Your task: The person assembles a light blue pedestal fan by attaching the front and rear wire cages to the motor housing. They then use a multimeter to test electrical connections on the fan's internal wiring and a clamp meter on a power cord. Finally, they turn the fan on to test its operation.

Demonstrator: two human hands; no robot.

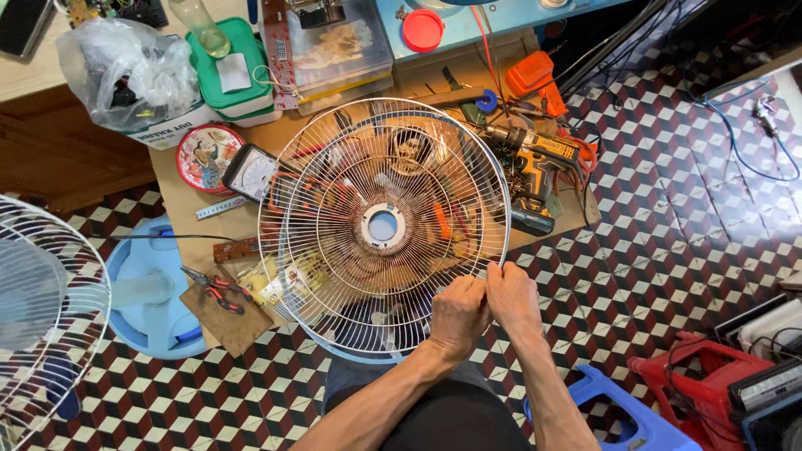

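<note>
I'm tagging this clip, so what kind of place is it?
Probably a small fan repair workshop: both hands work a white wire fan guard, beside a cordless drill and a multimeter.

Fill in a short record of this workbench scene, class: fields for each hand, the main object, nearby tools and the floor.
Left hand: grips the rim of the fan guard
Right hand: pinches the same rim, beside the left
Main object: round white wire fan guard, held over the clutter
Nearby tools: cordless drill; red-handled pliers; analogue meter
Floor: patterned tiles
</note>
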